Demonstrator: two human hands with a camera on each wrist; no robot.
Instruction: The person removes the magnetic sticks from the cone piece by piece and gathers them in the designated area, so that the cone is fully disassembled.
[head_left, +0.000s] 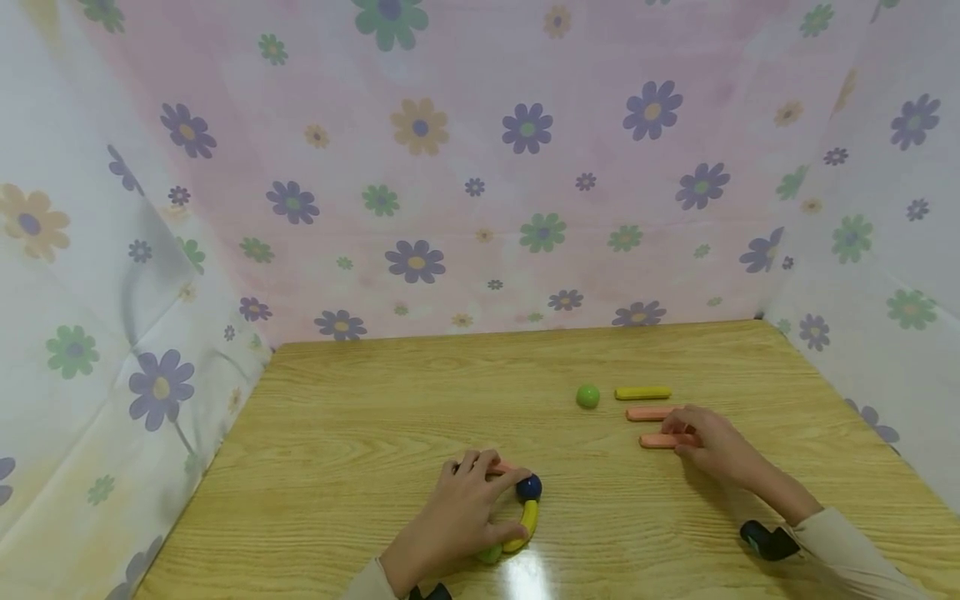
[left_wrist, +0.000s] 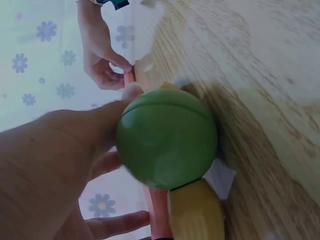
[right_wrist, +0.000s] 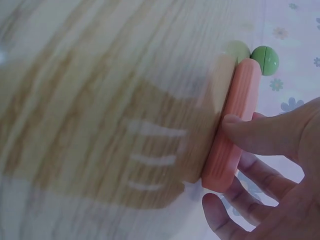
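Observation:
My left hand (head_left: 467,507) holds a group of joined toy pieces low on the wooden table. The group has a dark blue ball (head_left: 529,487), a curved yellow stick (head_left: 530,518), a green ball (left_wrist: 167,140) and a salmon-pink stick (left_wrist: 159,215); the palm and fingers hide part of it. In the head view, the index fingertip touches the blue ball and the thumb lies on the yellow curve. To the right, my right hand (head_left: 716,447) pinches a ridged salmon-pink stick (right_wrist: 232,130) between thumb and fingers, low against the tabletop.
Just beyond the right hand lies a second salmon-pink stick (head_left: 645,413). Farther back are a straight yellow stick (head_left: 642,392) and a loose green ball (head_left: 588,396). Flower-print cloth walls (head_left: 480,167) enclose the wooden table (head_left: 360,400) at the back and both sides.

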